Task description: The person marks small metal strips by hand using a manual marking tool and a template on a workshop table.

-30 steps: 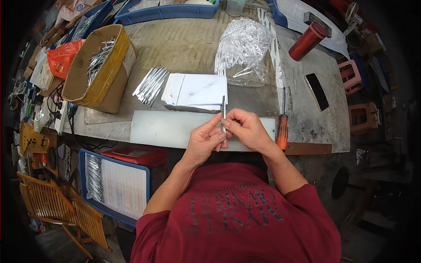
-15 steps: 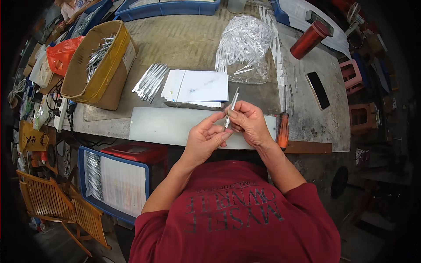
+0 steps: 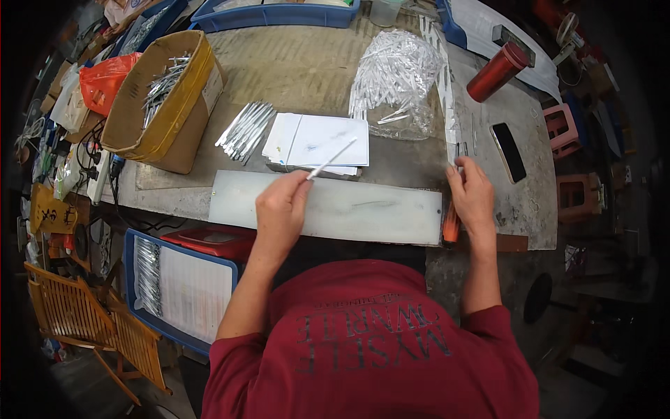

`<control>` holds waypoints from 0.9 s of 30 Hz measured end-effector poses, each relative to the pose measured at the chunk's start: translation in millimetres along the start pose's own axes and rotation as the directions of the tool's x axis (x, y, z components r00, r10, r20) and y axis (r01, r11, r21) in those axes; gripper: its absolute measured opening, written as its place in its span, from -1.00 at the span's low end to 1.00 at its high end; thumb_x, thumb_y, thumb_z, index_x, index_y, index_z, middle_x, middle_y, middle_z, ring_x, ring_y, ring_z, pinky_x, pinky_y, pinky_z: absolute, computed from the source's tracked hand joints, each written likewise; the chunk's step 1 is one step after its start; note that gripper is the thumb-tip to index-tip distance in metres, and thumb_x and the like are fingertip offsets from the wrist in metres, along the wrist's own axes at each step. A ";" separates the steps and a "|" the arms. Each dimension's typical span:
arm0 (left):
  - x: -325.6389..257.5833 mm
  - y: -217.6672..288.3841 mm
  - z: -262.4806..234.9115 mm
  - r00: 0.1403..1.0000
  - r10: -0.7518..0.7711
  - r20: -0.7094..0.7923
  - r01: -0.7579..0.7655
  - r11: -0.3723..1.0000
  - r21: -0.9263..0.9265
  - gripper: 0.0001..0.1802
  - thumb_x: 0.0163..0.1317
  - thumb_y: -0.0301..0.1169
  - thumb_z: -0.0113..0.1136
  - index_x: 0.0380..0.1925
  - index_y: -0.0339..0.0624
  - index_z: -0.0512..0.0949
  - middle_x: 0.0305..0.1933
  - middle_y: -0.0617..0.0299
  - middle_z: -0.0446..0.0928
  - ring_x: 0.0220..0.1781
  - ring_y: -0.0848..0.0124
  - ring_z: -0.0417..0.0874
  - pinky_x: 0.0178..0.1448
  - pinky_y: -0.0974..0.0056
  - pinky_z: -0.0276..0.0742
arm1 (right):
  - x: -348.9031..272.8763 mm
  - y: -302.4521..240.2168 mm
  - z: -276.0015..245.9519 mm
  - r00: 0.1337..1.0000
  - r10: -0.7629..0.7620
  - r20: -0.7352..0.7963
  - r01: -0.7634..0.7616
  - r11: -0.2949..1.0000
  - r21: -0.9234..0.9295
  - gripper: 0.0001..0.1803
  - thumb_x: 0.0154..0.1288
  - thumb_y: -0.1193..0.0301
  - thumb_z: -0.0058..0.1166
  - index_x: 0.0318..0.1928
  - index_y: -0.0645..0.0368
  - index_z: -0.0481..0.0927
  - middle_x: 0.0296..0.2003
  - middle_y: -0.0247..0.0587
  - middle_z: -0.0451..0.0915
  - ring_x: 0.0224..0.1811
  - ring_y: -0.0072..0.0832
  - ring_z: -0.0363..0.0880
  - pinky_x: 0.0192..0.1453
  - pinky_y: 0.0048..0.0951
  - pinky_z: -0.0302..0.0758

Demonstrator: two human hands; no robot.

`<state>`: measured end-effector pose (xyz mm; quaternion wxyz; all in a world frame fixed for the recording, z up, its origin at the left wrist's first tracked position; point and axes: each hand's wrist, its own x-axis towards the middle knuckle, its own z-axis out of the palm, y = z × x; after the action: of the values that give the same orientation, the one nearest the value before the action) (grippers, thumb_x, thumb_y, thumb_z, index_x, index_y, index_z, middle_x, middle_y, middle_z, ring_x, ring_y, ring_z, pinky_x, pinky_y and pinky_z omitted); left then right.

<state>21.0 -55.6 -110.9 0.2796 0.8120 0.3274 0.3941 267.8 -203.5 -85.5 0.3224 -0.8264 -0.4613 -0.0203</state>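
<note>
Item: thin white strip (image 3: 332, 158). Pinched by its lower end in the left hand (image 3: 281, 207), thumb and forefinger clenched on it; free length slanted up and to the right, tip hanging over the stack of white sheets (image 3: 317, 142). Lay wholly beyond the grip, nothing of it visible below the fingers.

Item: right hand (image 3: 472, 193). Set down at the right end of the pale board (image 3: 328, 207), near the orange-handled tool (image 3: 450, 225); fingers curled at the foot of the long white strips (image 3: 447, 105). Whether closed on anything: cannot tell, fingertips hidden.

Risk, judged: held by one end only, so liable to flex, swing or slip out of the pinch and fall onto the sheets or off the near edge of the surface (image 3: 516, 202). Reach of the right hand close to the tool at the edge; a nudge could have rolled it off.

Further back, left to right: bundle of silvery strips (image 3: 244, 129) just beside the sheets; cardboard box (image 3: 181, 112) holding more metal pieces; clear bag of white pieces (image 3: 394, 77); black phone (image 3: 509, 151); red cylindrical flask (image 3: 497, 71).
</note>
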 end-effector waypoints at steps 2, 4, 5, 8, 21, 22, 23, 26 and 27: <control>13.7 -4.2 -3.7 0.999 0.042 -0.009 -0.042 0.998 0.044 -0.90 0.00 -0.59 0.09 -0.42 -0.32 0.50 -0.51 0.11 0.48 -0.50 0.33 0.51 -0.41 0.34 0.39 | -8.7 16.1 -9.9 0.982 0.130 0.133 -0.086 0.952 -0.295 -0.62 0.09 0.22 0.00 -0.18 0.24 0.43 -0.41 0.01 0.50 -0.39 -0.13 0.48 -0.32 -0.22 0.38; 24.0 -6.1 -3.8 0.996 0.085 -0.018 -0.083 0.992 0.097 -0.90 -0.03 -0.60 0.10 -0.44 -0.32 0.50 -0.50 0.09 0.46 -0.46 0.25 0.50 -0.38 0.30 0.38 | -15.4 17.4 -10.2 0.970 0.156 0.185 -0.096 0.950 -0.296 -0.54 0.05 0.18 0.03 -0.11 0.24 0.40 -0.41 0.02 0.50 -0.36 -0.12 0.48 -0.29 -0.19 0.37; 27.5 -6.9 -1.9 0.997 0.072 0.001 -0.071 0.986 0.148 -0.91 -0.05 -0.59 0.12 -0.46 -0.31 0.50 -0.49 0.10 0.45 -0.45 0.21 0.49 -0.37 0.29 0.38 | -18.2 16.9 -8.3 0.953 0.192 0.234 -0.137 0.963 -0.231 -0.52 0.03 0.18 0.04 -0.10 0.24 0.40 -0.42 0.02 0.50 -0.37 -0.11 0.48 -0.28 -0.20 0.37; 36.4 -15.7 7.0 0.997 0.061 0.041 -0.068 0.977 0.200 -0.92 -0.07 -0.57 0.14 -0.49 -0.29 0.50 -0.49 0.08 0.44 -0.44 0.16 0.48 -0.36 0.23 0.38 | -25.0 28.0 -1.7 0.929 0.261 0.263 -0.234 0.963 -0.130 -0.50 -0.02 0.24 0.08 -0.07 0.25 0.37 -0.45 -0.08 0.49 -0.42 -0.25 0.49 -0.31 -0.31 0.37; 39.9 -23.5 8.0 0.997 0.035 0.074 -0.050 0.977 0.208 -0.94 -0.10 -0.54 0.16 -0.56 -0.27 0.51 -0.51 0.05 0.44 -0.44 0.13 0.50 -0.37 0.19 0.40 | 37.9 -51.2 33.6 0.993 -0.083 0.084 -0.067 0.182 0.981 -0.77 0.21 0.47 -0.16 -0.11 0.26 0.30 -0.35 -0.15 0.47 -0.32 -0.45 0.50 -0.21 -0.48 0.44; 40.9 -21.9 8.3 0.997 0.034 0.074 -0.049 0.977 0.206 -0.94 -0.10 -0.54 0.16 -0.56 -0.27 0.51 -0.51 0.05 0.44 -0.44 0.13 0.50 -0.37 0.19 0.40 | 46.1 -60.5 41.7 0.990 -0.109 0.092 -0.068 0.204 0.976 -0.77 0.22 0.45 -0.17 -0.12 0.25 0.28 -0.33 -0.17 0.42 -0.30 -0.38 0.50 -0.16 -0.41 0.43; 42.0 -20.3 8.5 0.996 0.028 0.079 -0.044 0.979 0.198 -0.94 -0.10 -0.55 0.17 -0.56 -0.28 0.51 -0.51 0.07 0.45 -0.46 0.15 0.50 -0.37 0.21 0.40 | 55.5 -69.8 51.5 0.990 -0.107 0.096 -0.074 0.199 0.977 -0.78 0.22 0.47 -0.17 -0.12 0.25 0.29 -0.32 -0.20 0.40 -0.32 -0.39 0.50 -0.17 -0.41 0.43; 43.4 -19.9 8.9 0.996 0.019 0.091 -0.037 0.979 0.200 -0.94 -0.10 -0.56 0.18 -0.56 -0.30 0.51 -0.52 0.08 0.45 -0.48 0.17 0.50 -0.38 0.23 0.39 | 81.1 -96.3 61.5 0.987 -0.130 0.098 -0.070 0.203 0.977 -0.82 0.19 0.53 -0.17 -0.17 0.25 0.32 -0.38 -0.24 0.38 -0.41 -0.43 0.47 -0.23 -0.42 0.43; 43.4 -20.3 9.2 0.994 0.020 0.103 -0.041 0.978 0.207 -0.95 -0.10 -0.56 0.17 -0.57 -0.30 0.51 -0.52 0.08 0.44 -0.48 0.17 0.50 -0.38 0.23 0.38 | 88.6 -103.0 57.7 0.982 -0.168 0.088 -0.059 0.172 0.983 -0.85 0.19 0.54 -0.17 -0.20 0.25 0.33 -0.41 -0.23 0.38 -0.44 -0.45 0.45 -0.26 -0.43 0.43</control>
<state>42.9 -12.0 -110.4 0.2030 0.8606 0.3398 0.3206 223.5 -67.6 -48.9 0.7346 -0.4066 -0.4217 0.3422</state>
